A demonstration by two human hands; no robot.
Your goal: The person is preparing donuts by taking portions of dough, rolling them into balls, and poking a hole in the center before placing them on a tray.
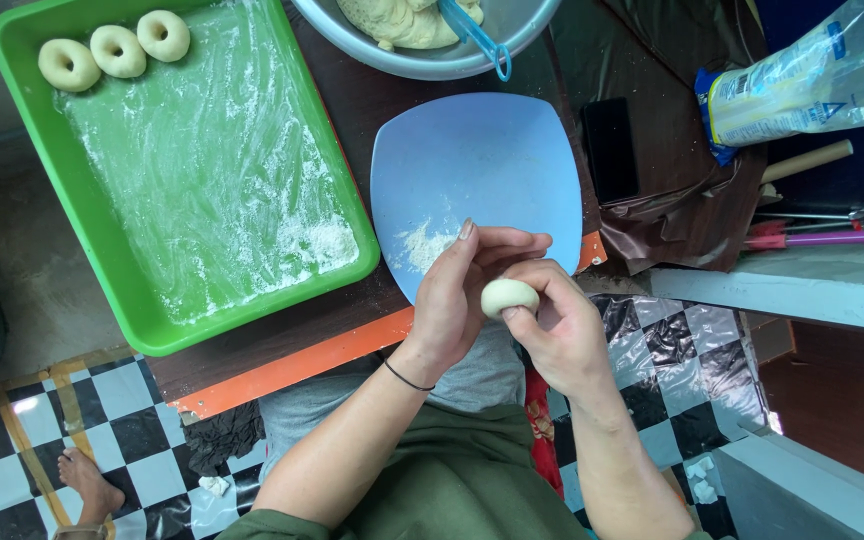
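Observation:
A small round ball of pale dough [508,296] is pinched between the fingers of both hands, just over the near edge of a light blue plate [482,160] dusted with flour. My left hand [452,300] cups the ball from the left, with a black band at its wrist. From the right, my right hand [557,325] presses it with thumb and fingers. A green tray [102,250] coated with flour lies to the left, with three ring-shaped dough pieces [117,50] in its far corner. A metal bowl [432,62] of dough holds a blue spoon [477,38].
A black phone [609,148] lies right of the plate on the dark table. A plastic flour bag [812,80], a wooden rolling pin [807,160] and tools sit at the right. Checkered floor and a bare foot [87,480] show below the orange table edge [302,365].

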